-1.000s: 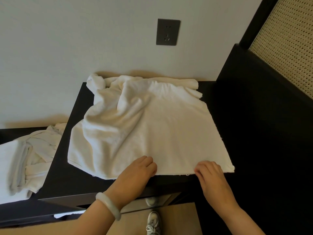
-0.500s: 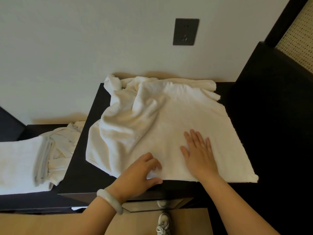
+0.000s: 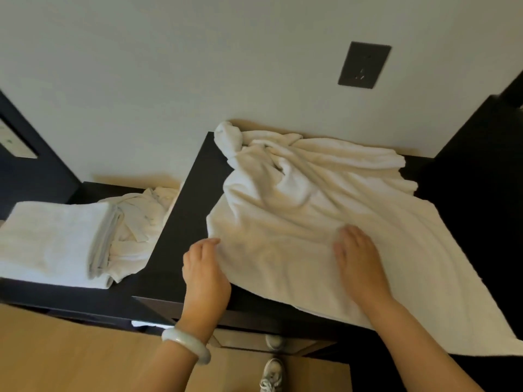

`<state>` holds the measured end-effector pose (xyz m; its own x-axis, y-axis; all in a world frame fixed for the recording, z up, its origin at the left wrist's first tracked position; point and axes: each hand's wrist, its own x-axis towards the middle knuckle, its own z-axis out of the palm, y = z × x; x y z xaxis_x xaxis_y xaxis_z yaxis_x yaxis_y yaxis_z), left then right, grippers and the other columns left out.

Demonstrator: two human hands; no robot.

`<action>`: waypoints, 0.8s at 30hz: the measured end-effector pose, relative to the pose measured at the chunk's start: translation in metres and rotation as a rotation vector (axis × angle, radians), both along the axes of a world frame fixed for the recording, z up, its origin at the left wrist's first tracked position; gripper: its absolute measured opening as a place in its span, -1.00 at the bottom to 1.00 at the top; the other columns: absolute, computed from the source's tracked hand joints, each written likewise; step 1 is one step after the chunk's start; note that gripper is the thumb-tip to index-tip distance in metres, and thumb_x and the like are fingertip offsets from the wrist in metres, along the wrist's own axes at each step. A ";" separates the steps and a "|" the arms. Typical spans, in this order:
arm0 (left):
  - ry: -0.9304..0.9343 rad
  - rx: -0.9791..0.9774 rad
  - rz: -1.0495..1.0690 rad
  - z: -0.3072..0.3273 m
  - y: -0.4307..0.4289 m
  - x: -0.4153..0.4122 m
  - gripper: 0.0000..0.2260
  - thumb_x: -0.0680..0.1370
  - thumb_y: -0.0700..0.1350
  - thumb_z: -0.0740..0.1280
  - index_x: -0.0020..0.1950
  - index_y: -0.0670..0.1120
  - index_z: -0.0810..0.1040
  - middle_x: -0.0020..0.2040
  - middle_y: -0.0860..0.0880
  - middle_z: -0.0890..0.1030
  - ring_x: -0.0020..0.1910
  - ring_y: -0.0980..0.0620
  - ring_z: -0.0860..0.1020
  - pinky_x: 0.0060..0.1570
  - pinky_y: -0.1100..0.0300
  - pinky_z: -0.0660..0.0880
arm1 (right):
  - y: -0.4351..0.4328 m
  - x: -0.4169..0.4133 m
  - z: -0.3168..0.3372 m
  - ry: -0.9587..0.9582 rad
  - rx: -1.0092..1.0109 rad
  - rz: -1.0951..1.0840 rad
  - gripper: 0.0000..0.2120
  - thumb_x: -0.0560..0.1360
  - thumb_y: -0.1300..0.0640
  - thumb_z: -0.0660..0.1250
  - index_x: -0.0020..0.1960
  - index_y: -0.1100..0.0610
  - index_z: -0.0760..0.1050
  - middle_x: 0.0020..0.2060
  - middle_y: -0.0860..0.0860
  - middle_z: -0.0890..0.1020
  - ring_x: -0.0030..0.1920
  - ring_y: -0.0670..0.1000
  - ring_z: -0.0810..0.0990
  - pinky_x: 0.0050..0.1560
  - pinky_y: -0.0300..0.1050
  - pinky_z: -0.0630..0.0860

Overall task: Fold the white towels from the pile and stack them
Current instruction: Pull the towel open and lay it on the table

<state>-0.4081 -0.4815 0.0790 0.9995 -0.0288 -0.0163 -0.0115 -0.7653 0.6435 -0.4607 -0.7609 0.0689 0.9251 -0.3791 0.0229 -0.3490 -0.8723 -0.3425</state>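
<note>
A large white towel (image 3: pixel 317 222) lies spread over a dark cabinet top (image 3: pixel 186 222), bunched and wrinkled at its far end by the wall. My right hand (image 3: pixel 358 261) lies flat on the towel's near middle with straight fingers. My left hand (image 3: pixel 205 267) sits at the towel's left edge, its fingers curled around the hem. A stack of folded white towels (image 3: pixel 51 241) rests on a lower dark shelf at the left, with a crumpled pile of white towels (image 3: pixel 138 222) just to its right.
A white wall with a dark socket plate (image 3: pixel 363 65) stands behind the cabinet. Dark furniture (image 3: pixel 481 154) rises at the right. Wooden floor (image 3: pixel 70 355) and a white shoe (image 3: pixel 271 374) show below the cabinet's front edge.
My left hand has slid from the towel's near edge to its left edge and taken hold there. My right hand stays flat on the towel. The view has swung left.
</note>
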 end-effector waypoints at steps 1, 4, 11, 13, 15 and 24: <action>0.067 -0.016 0.058 0.002 0.007 0.007 -0.50 0.53 -0.34 0.26 0.46 -0.10 0.33 0.40 -0.07 0.29 0.37 -0.09 0.24 0.40 0.02 0.22 | 0.015 0.008 -0.006 0.017 -0.020 0.036 -0.53 0.69 0.03 0.04 0.56 0.16 0.21 0.56 0.14 0.17 0.57 0.10 0.09 0.57 -0.02 -0.04; 0.158 0.025 0.023 0.004 0.020 0.028 -0.49 0.51 -0.37 0.24 0.45 -0.11 0.36 0.39 -0.07 0.25 0.37 -0.09 0.19 0.39 0.05 0.23 | 0.036 0.009 -0.025 0.034 -0.120 0.033 -0.47 0.68 -0.07 -0.09 0.61 0.02 -0.02 0.61 0.05 -0.05 0.60 0.01 -0.15 0.57 -0.02 -0.20; 0.344 -0.426 -0.147 0.008 -0.007 0.050 -0.40 0.44 0.03 0.52 0.41 0.01 0.35 0.35 0.03 0.35 0.30 0.03 0.39 0.26 0.08 0.44 | 0.036 0.003 -0.025 -0.059 -0.120 0.081 -0.46 0.65 -0.02 0.07 0.59 0.10 0.10 0.60 0.03 0.06 0.59 -0.03 -0.02 0.59 0.00 -0.14; 0.381 -0.589 -0.113 0.012 -0.020 0.054 -0.53 0.44 0.04 0.52 0.26 0.04 0.42 0.32 0.02 0.41 0.25 0.03 0.46 0.17 0.13 0.47 | 0.035 0.003 -0.024 -0.017 -0.097 0.065 -0.46 0.66 -0.06 0.01 0.59 0.08 0.10 0.59 0.00 0.09 0.58 -0.07 -0.01 0.58 -0.03 -0.15; 0.381 -0.661 -0.081 0.015 -0.030 0.057 -0.65 0.45 0.01 0.51 0.14 -0.01 0.45 0.26 0.00 0.47 0.22 -0.02 0.49 0.21 0.01 0.51 | 0.033 0.006 -0.023 0.016 -0.084 0.053 -0.45 0.66 -0.09 -0.04 0.61 0.05 0.05 0.60 -0.05 0.07 0.58 -0.12 -0.05 0.58 -0.07 -0.20; 0.050 -0.356 0.115 0.034 0.030 0.047 -0.73 0.47 -0.06 0.48 0.00 0.20 0.44 -0.15 0.09 0.58 -0.25 0.17 0.59 -0.38 0.38 0.45 | 0.032 0.007 -0.023 -0.016 -0.056 0.055 -0.47 0.67 -0.08 0.00 0.60 0.06 0.11 0.59 -0.05 0.11 0.58 -0.13 -0.02 0.57 -0.11 -0.19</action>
